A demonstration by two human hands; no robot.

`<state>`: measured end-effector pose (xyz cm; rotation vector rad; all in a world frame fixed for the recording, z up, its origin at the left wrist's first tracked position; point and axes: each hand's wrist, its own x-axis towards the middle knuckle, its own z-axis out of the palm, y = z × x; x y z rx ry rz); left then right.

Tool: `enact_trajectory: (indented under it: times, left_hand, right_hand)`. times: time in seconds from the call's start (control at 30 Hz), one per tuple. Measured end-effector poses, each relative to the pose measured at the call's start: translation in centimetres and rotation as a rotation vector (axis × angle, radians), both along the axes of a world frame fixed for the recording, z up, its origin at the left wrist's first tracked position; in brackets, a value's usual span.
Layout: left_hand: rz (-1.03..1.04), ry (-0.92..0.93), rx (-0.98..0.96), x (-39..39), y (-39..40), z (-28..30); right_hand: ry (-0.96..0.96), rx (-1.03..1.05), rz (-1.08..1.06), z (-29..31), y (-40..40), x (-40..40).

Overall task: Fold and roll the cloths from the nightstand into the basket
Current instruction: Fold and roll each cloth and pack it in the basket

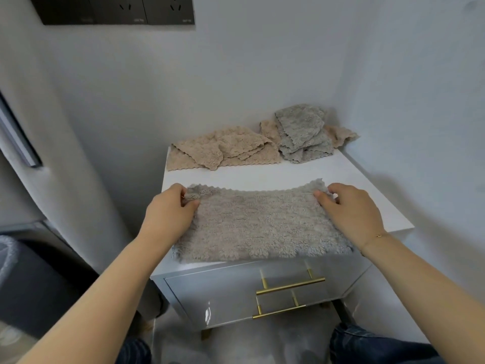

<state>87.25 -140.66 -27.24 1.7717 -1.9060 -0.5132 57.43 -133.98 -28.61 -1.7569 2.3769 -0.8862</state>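
A grey-beige fleecy cloth (pixel 258 223) lies spread flat on the front half of the white nightstand (pixel 262 172), its near edge hanging slightly over the front. My left hand (pixel 170 210) pinches the cloth's far left corner. My right hand (pixel 350 210) pinches its far right corner. At the back of the nightstand lies a crumpled beige cloth (pixel 223 149), and to its right a pile of grey cloths (pixel 301 132) rests on another beige cloth (pixel 342 135). No basket is clearly in view.
The nightstand stands in a corner, with walls behind and to the right. Its drawers (pixel 236 292) have gold bar handles. A dark object with a grey fleecy edge (pixel 23 271) sits low at the left. A socket panel (pixel 118 9) is on the wall above.
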Motion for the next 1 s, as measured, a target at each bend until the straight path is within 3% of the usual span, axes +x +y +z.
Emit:
enact_trajectory:
  times: [0.23, 0.33, 0.53, 0.73, 0.9, 1.0]
  left_hand:
    - [0.015, -0.121, 0.032, -0.2, 0.0, -0.7]
    - [-0.026, -0.176, 0.086, 0.1, -0.3, -0.7]
    - [-0.08, -0.035, -0.12, -1.7, -0.4, 1.8]
    - [-0.061, 0.022, -0.284, -6.6, -6.2, 5.3]
    - [-0.141, -0.105, -0.327, -10.6, -9.8, 5.3]
    - [-0.147, -0.107, -0.301, -10.9, -10.1, 4.4]
  right_hand:
    - [0.123, 0.085, -0.074, 0.2, -0.3, 0.3]
    - [-0.006, 0.198, -0.026, 0.8, -0.4, 0.2]
    - [-0.264, 0.142, 0.084, 0.9, -0.8, 1.3]
    - [-0.547, 0.197, 0.17, 1.9, -0.3, 3.5]
    - [-0.541, 0.269, 0.292, 2.5, 0.1, 4.9]
    - [-0.346, 0.303, 0.299, 2.5, 0.4, 5.0]
